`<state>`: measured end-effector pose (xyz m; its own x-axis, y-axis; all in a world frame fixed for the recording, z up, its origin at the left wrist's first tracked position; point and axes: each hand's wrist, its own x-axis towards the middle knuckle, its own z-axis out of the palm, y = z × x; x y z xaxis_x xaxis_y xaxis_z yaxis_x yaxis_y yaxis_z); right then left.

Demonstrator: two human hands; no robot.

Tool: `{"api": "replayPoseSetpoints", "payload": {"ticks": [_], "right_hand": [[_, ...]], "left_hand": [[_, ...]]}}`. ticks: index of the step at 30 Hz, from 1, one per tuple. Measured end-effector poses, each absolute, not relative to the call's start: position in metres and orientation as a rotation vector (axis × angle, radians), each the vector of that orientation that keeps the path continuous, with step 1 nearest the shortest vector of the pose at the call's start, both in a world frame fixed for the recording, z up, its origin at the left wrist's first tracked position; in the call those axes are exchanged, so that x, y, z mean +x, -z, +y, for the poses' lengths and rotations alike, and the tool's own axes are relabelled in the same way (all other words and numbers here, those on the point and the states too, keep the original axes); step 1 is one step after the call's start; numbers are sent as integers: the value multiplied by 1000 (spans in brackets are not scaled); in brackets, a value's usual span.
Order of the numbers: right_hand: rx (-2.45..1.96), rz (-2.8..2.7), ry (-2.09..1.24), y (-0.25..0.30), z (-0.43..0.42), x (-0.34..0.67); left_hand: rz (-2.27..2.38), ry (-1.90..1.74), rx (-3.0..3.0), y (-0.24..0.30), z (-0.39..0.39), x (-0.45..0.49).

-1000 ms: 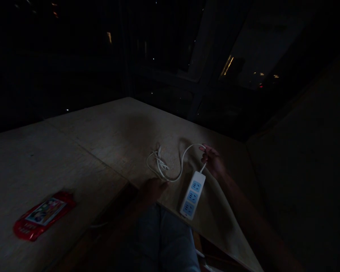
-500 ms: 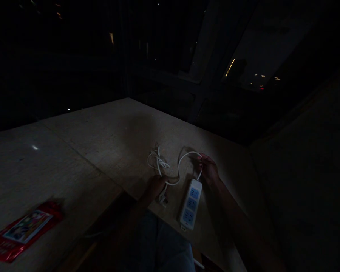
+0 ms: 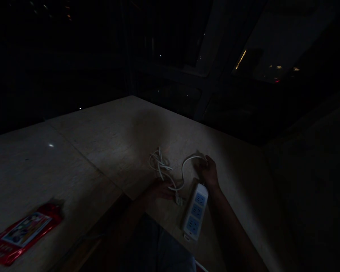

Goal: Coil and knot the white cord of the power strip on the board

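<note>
A white power strip (image 3: 195, 211) with blue sockets lies on the pale table (image 3: 107, 139) near its front edge. Its white cable (image 3: 163, 168) runs in loops across the table to the left. My right hand (image 3: 208, 173) is closed on the cable loop just above the strip's far end. My left hand (image 3: 158, 188) is closed on the cable near its plug (image 3: 179, 199), which hangs by my fingers. The scene is very dark.
A red flat packet (image 3: 22, 232) with a printed label lies at the front left of the table. Dark windows with small lights stand behind the table. My lap shows below the table's edge.
Both hands have drawn the cable closer to me. My left hand has picked up the plug end, and my right hand has slid down toward the strip.
</note>
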<state>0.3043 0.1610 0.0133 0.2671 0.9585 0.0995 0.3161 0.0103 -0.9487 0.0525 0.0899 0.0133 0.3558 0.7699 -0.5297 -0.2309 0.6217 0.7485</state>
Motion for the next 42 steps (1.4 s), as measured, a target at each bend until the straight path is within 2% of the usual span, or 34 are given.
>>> {"api": "replayPoseSetpoints", "payload": {"ticks": [3, 7, 9, 12, 14, 24, 28, 33, 42], "right_hand": [[-1616, -1545, -462, -35, 152, 292], [-1671, -1921, -369, -76, 135, 276], [-1605, -2099, -546, -96, 123, 273], [-1449, -2265, -1019, -117, 103, 270], [-1393, -2293, -1184, -123, 91, 267], [-1668, -2488, -877, -132, 76, 255], [-1647, -2567, -824, -149, 67, 262], [-1477, -2554, -993, -153, 61, 264], [-1090, -2391, -1291, -165, 61, 265]], "left_hand": [[951, -787, 631, -17, 86, 50], [897, -929, 601, -22, 85, 53], [944, -1000, 549, -22, 87, 57], [999, -1083, 490, -21, 89, 66], [998, -1097, 497, -23, 88, 73], [868, -1119, 259, -25, 81, 91], [688, -1270, 182, -15, 80, 80], [575, -1334, 306, -6, 73, 79], [669, -1251, 595, -11, 80, 103]]}}
